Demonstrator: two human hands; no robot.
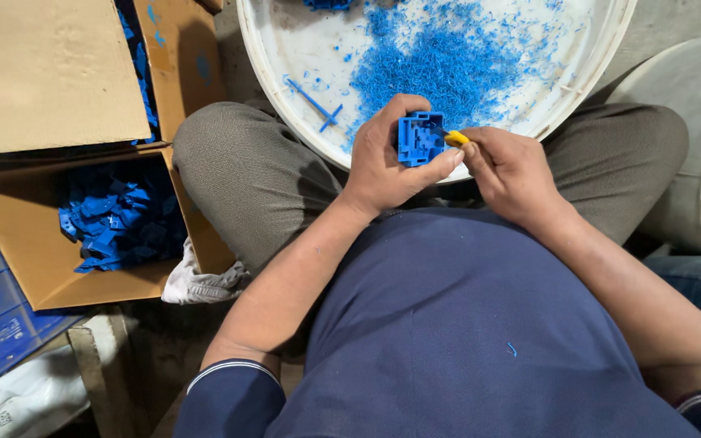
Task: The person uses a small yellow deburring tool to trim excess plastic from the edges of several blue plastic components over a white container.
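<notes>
A left hand (pixel 391 158) is gripping a blue plastic part (pixel 419 139) while the right hand (pixel 509 170) is pinching a yellow-handled knife (pixel 455 138) against it, above a white tub (pixel 285 89) of blue shavings (pixel 440 69).

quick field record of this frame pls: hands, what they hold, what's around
left hand: grips a blue plastic part, open side up
right hand: holds a yellow-handled tool, tip at the part's edge
white tub: between the knees, below the hands
blue shavings: piled in the tub
cardboard box: to the person's left, open, holds blue plastic pieces
white cloth: beside the box
</notes>
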